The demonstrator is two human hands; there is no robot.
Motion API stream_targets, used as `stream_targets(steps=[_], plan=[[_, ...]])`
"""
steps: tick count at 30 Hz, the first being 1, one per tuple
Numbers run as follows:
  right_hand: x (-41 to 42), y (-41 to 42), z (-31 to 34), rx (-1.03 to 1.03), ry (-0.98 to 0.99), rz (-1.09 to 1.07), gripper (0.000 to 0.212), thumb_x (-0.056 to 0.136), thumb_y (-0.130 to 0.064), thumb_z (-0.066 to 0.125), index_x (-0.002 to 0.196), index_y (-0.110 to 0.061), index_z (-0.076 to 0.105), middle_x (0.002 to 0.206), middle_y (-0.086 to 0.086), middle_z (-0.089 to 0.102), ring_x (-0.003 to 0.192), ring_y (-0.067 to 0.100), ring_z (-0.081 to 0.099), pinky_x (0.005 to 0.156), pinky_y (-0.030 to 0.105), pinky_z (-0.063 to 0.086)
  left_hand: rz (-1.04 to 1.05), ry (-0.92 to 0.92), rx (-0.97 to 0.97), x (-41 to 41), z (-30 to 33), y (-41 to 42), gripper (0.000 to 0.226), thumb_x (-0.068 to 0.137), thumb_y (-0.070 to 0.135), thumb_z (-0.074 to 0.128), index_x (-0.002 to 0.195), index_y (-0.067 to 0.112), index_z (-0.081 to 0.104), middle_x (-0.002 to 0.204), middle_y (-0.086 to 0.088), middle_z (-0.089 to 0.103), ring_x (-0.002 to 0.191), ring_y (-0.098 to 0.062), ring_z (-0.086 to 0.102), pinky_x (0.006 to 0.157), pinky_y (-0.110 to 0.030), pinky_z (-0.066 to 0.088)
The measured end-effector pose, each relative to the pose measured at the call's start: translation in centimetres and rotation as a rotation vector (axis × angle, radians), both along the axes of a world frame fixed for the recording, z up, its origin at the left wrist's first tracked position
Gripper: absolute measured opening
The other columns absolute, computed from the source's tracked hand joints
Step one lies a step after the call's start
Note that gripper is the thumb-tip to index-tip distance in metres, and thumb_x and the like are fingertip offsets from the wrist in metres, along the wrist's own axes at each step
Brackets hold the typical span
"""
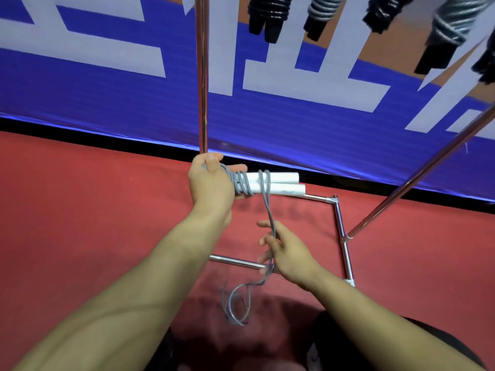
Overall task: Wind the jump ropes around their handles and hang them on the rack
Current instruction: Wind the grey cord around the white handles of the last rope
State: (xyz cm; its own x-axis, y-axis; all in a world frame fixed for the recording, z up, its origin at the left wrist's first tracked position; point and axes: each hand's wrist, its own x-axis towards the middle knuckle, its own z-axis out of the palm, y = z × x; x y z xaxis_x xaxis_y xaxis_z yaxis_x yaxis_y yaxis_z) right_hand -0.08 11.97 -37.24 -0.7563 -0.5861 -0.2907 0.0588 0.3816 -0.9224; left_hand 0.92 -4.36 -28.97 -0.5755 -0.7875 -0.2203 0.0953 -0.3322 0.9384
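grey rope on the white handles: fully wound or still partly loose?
Partly wound. A few coils of the grey rope wrap the white handles near the left hand; the rest runs loose through the right hand and dangles below.

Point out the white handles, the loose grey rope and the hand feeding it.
white handles (pixel 284 183), head view, bare ends
grey rope (pixel 268 210), head view, hanging strand
right hand (pixel 288 251), head view, back of hand

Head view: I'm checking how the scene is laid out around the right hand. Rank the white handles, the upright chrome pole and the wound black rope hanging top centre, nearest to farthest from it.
From the right hand:
1. White handles, just above it, gripped by the left hand.
2. Upright chrome pole, beyond the handles, up left.
3. Wound black rope, hanging at the top edge.
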Motion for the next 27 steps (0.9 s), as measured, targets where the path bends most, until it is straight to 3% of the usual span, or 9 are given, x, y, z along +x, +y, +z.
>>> stream_targets(steps=[4, 7, 10, 12, 15, 20, 22, 24, 27], plan=[[-2.1, 1.2, -1.5, 0.098, 0.198, -0.118, 0.022, 0.094, -0.01, 0.045, 0.1, -0.018, 0.064, 0.079, -0.006, 0.062, 0.066, 0.013, 0.063, 0.068, 0.042, 0.06, -0.228, -0.119, -0.046, 1.1, -1.1, 1.2, 0.021, 0.106, 0.017, 0.033, 0.094, 0.017, 0.051, 0.054, -0.003, 0.068, 0.04, -0.019, 0.059, 0.037, -0.033, 0.051], [-3.7, 2.4, -1.5, 0.032, 0.527, -0.128, 0.032, 0.074, -0.014, 0.048, 0.099, -0.019, 0.067, 0.066, -0.021, 0.057, 0.063, 0.001, 0.053, 0.064, 0.019, 0.044, -0.371, -0.207, -0.116, 1.7, -2.7, 1.7, 0.019, 0.106, 0.017, 0.035, 0.094, 0.015, 0.05, 0.051, -0.003, 0.065, 0.036, -0.018, 0.055, 0.034, -0.03, 0.049], [-5.8, 2.4, -0.6, -0.036, 0.654, -0.296, 0.037, 0.083, -0.006, 0.038, 0.104, -0.024, 0.063, 0.08, -0.013, 0.06, 0.074, 0.01, 0.059, 0.07, 0.031, 0.049, -0.397, -0.266, -0.093, 1.9, -4.1, 2.0, 0.017, 0.107, 0.016, 0.034, 0.098, 0.014, 0.049, 0.052, -0.002, 0.066, 0.035, -0.017, 0.056, 0.033, -0.028, 0.047], [-6.7, 2.1, -0.1, -0.114, 0.641, -0.344, 0.031, 0.091, -0.01, 0.039, 0.102, -0.033, 0.057, 0.089, 0.0, 0.063, 0.083, 0.022, 0.065, 0.074, 0.036, 0.053, -0.39, -0.289, -0.088, 1.6, -4.5, 2.0, 0.017, 0.106, 0.015, 0.034, 0.099, 0.013, 0.049, 0.052, -0.002, 0.066, 0.036, -0.017, 0.057, 0.033, -0.029, 0.047], [-6.7, 2.0, 1.1, -0.247, 0.584, -0.356, 0.027, 0.091, -0.007, 0.049, 0.093, -0.034, 0.053, 0.089, -0.003, 0.061, 0.083, 0.023, 0.063, 0.072, 0.025, 0.051, -0.351, -0.289, -0.169, 0.8, -4.6, 1.2, 0.016, 0.106, 0.013, 0.034, 0.099, 0.011, 0.049, 0.05, -0.002, 0.065, 0.037, -0.016, 0.058, 0.033, -0.029, 0.047], [-5.5, 2.9, 2.3, -0.043, 1.01, -0.073, 0.011, 0.078, -0.004, 0.064, 0.081, -0.015, 0.061, 0.076, -0.002, 0.057, 0.07, 0.012, 0.049, 0.065, 0.027, 0.042, -0.134, -0.351, -0.532, -0.5, -5.4, -0.6, 0.021, 0.101, 0.012, 0.036, 0.086, 0.023, 0.047, 0.047, 0.009, 0.064, 0.04, -0.007, 0.057, 0.04, -0.017, 0.042], [-4.0, 2.6, 1.7, 0.06, 1.113, 0.013, 0.007, 0.076, -0.012, 0.066, 0.078, -0.018, 0.063, 0.073, -0.002, 0.057, 0.067, 0.015, 0.05, 0.06, 0.031, 0.039, -0.035, -0.295, -0.398, -1.0, -5.4, -0.9, 0.025, 0.102, 0.011, 0.033, 0.085, 0.024, 0.046, 0.047, 0.005, 0.064, 0.04, -0.012, 0.058, 0.04, -0.02, 0.044], [-2.3, 2.2, 0.7, 0.131, 1.116, 0.065, 0.013, 0.076, -0.017, 0.072, 0.082, -0.023, 0.062, 0.076, -0.006, 0.059, 0.066, 0.017, 0.056, 0.057, 0.03, 0.041, 0.032, -0.246, -0.246, -1.2, -5.2, -1.0, 0.027, 0.103, 0.01, 0.031, 0.086, 0.023, 0.046, 0.047, 0.002, 0.065, 0.038, -0.014, 0.058, 0.036, -0.026, 0.046], [-0.9, 1.8, -0.9, 0.062, 0.837, 0.078, 0.018, 0.085, -0.023, 0.073, 0.093, -0.025, 0.057, 0.075, -0.018, 0.056, 0.062, 0.0, 0.053, 0.06, 0.017, 0.039, 0.061, -0.21, -0.174, -1.1, -4.8, -0.5, 0.026, 0.104, 0.012, 0.031, 0.087, 0.023, 0.047, 0.049, -0.001, 0.065, 0.037, -0.015, 0.058, 0.035, -0.03, 0.048]])
